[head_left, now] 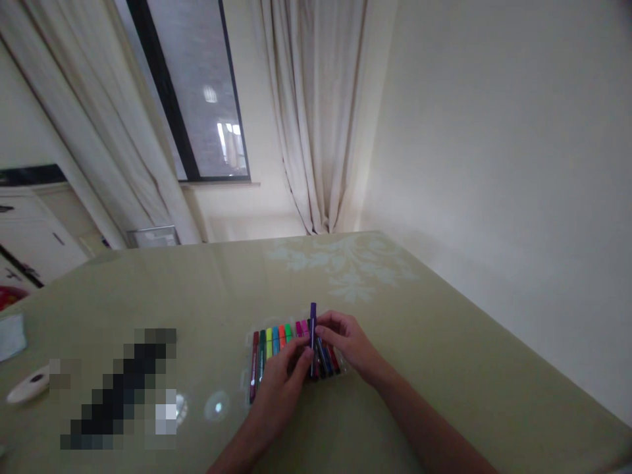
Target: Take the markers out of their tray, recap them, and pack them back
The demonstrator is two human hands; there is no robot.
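Observation:
A purple marker (313,322) stands nearly upright over a row of coloured markers. My left hand (286,372) pinches its lower part between thumb and fingers. Higher up, my right hand (348,339) grips the same marker from the right side with thumb and fingertips. Beneath both hands lies a clear plastic marker case (245,378) on the table. Several markers fill its left part, among them a maroon marker (255,362) and a yellow marker (269,341). Darker markers (324,361) lie at its right, partly covered by my hands.
The case lies on a greenish table (419,408) with a pale floral pattern toward its far edge. To the left are a blurred-out dark long object (123,388), a white oval object (29,385) and a pale folded item (12,336). A wall (518,197) runs along the right side.

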